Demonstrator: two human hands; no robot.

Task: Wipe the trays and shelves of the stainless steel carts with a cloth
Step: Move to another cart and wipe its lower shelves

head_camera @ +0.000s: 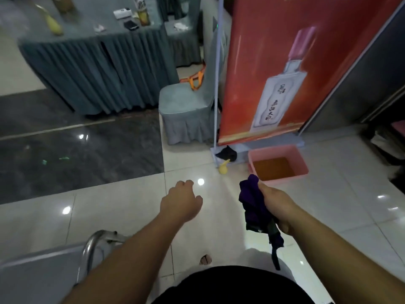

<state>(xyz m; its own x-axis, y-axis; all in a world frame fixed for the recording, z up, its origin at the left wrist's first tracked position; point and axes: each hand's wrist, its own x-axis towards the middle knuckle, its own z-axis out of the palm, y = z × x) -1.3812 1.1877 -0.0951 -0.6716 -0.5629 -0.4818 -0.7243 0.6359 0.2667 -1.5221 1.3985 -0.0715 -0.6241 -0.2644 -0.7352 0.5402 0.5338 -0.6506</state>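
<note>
My right hand (277, 207) grips a bunched dark purple cloth (255, 210), whose tail hangs down toward my legs. My left hand (180, 201) hovers over the pale floor tiles with its fingers loosely curled and nothing in it. A corner of the stainless steel cart (37, 273) shows at the bottom left, with its curved tube handle (93, 244) just left of my left forearm. A pink basin (301, 163) holding brownish water sits on the floor just beyond my right hand.
A red standing banner (285, 62) rises ahead on the right. A covered chair (186, 110) and a skirted table (94, 69) with bottles stand ahead on the left. A yellow squeeze bottle (223, 168) lies near the basin. A grey panel (361, 88) leans at the right.
</note>
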